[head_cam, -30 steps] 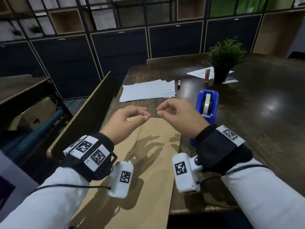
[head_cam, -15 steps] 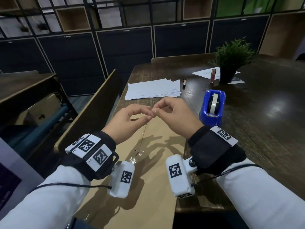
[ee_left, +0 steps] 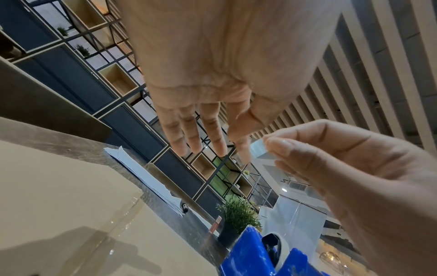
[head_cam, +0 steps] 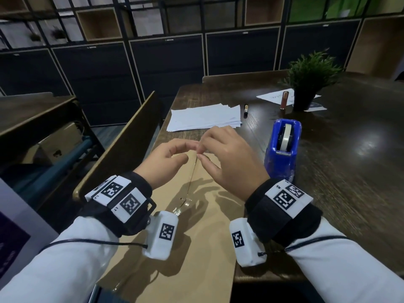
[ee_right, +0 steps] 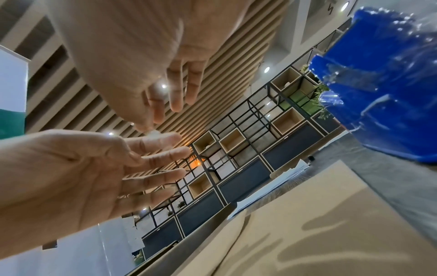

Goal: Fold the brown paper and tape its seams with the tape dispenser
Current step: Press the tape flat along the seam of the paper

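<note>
The folded brown paper [head_cam: 196,226] lies lengthwise on the near left of the table, with a shiny tape strip [head_cam: 189,189] along its middle seam. Both hands hover above its far end. My right hand [head_cam: 200,153] pinches a small clear tape piece [ee_left: 256,148] between thumb and forefinger. My left hand [head_cam: 189,153] has nearly straight fingers, and its forefinger tip touches that piece while the thumb stays apart. The same tape piece [ee_right: 155,133] shows between the two hands in the right wrist view. The blue tape dispenser [head_cam: 283,147] stands just right of my right hand.
A stack of white sheets [head_cam: 205,118] and a marker [head_cam: 246,110] lie beyond the paper. A potted plant [head_cam: 310,75] and a brown tube [head_cam: 284,99] stand at the back right. A chair back [head_cam: 122,147] runs along the table's left edge.
The hands have drawn together until the fingertips meet. The left hand's pinch has loosened and its fingers have straightened. The paper and dispenser have not moved.
</note>
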`<state>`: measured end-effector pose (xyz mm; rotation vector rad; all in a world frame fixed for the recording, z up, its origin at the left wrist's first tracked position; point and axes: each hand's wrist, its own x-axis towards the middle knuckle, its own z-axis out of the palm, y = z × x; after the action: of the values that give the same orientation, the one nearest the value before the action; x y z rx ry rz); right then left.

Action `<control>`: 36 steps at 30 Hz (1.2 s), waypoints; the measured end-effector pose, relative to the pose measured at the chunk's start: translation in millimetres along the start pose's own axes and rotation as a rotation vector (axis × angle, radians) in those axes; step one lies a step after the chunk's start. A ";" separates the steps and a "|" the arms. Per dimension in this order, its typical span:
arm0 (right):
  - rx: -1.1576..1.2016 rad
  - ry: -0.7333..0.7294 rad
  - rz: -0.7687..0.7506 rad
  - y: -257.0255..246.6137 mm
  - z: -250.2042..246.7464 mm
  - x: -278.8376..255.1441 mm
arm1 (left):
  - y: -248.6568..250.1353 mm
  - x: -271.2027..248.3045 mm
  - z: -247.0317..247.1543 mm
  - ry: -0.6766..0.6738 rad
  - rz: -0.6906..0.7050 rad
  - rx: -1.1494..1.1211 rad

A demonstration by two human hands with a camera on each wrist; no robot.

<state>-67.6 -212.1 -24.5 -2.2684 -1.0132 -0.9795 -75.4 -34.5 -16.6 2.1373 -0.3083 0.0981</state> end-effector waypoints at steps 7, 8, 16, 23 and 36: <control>0.268 -0.023 0.218 -3.3 11.9 -8.4 | -5.1 5.9 -11.0 -0.042 -0.199 0.036; 0.346 -0.031 0.320 -2.7 13.1 -9.1 | -6.8 6.9 -14.2 -0.074 -0.241 0.088; 0.710 -0.123 0.799 -0.8 16.1 -7.3 | -26.3 2.4 -26.2 -0.309 -0.419 0.555; 0.759 -0.224 0.855 -3.8 31.1 -10.3 | -39.1 -2.2 -20.5 -0.410 -0.395 0.778; 0.903 -0.469 0.975 -18.6 59.5 -19.0 | -44.7 -19.1 -28.5 -0.490 -0.373 0.848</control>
<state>-66.2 -170.4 -74.6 -1.7951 -0.2532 0.3802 -80.9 16.1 -40.7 3.0107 -0.1465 -0.6223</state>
